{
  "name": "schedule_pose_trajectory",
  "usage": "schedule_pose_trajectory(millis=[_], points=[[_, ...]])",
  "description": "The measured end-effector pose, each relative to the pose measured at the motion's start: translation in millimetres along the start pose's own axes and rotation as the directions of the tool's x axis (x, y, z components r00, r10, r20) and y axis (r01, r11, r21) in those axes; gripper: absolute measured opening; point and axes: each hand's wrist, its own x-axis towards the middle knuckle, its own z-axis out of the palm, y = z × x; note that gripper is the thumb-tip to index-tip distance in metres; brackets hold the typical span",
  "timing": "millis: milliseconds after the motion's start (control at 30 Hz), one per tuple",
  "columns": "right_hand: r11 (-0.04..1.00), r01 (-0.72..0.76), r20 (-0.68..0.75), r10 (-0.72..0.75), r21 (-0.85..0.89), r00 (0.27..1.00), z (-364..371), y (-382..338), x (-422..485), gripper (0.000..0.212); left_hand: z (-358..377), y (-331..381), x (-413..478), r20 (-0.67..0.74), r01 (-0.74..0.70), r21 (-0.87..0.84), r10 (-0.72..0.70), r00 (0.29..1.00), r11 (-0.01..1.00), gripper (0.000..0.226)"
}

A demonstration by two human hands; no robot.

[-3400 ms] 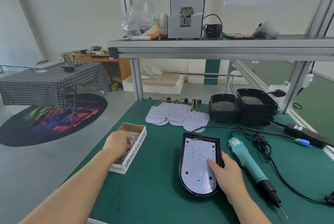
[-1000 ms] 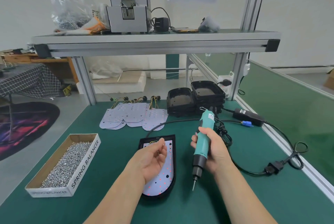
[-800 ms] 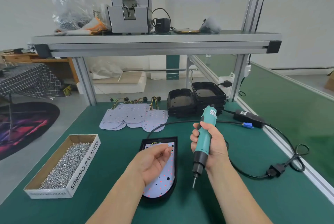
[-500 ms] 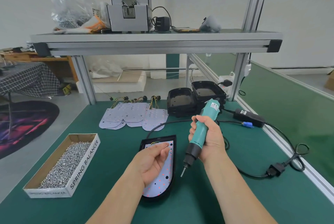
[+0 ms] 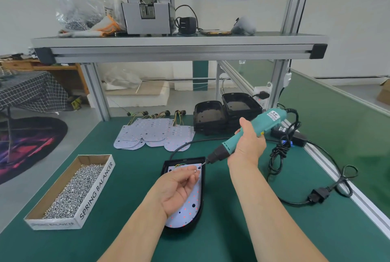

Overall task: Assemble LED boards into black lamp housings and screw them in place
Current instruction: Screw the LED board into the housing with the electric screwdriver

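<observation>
Pale walls [image 5: 348,8], grey floor [image 5: 84,120], seemingly daylit.

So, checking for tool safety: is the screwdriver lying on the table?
No, the right hand grips the screwdriver off the table, tip near the board.

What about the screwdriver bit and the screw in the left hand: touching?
Cannot tell. In the head view the screwdriver bit ends close to the screw that the left hand pinches; too small to settle.
</observation>
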Motion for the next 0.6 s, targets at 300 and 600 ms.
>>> schedule_pose_trajectory(millis=[300, 600], points=[[0.99, 0.12, 0.045, -0.117, -0.072, 0.992, 4.0, 8.8, -4.8, 0.02, 1.6, 0.8, -1.3, -0.019, 0.005, -0.009, -0.005, 1.0, 1.0, 0.011], [0.988, 0.137, 0.059, -0.133, -0.069, 0.989, 4.0, 6.5, -7.4, 0.02, 2.1, -1.3, 0.1, -0.04, -0.017, -0.018, 0.016, 0.999, 1.0, 0.009]])
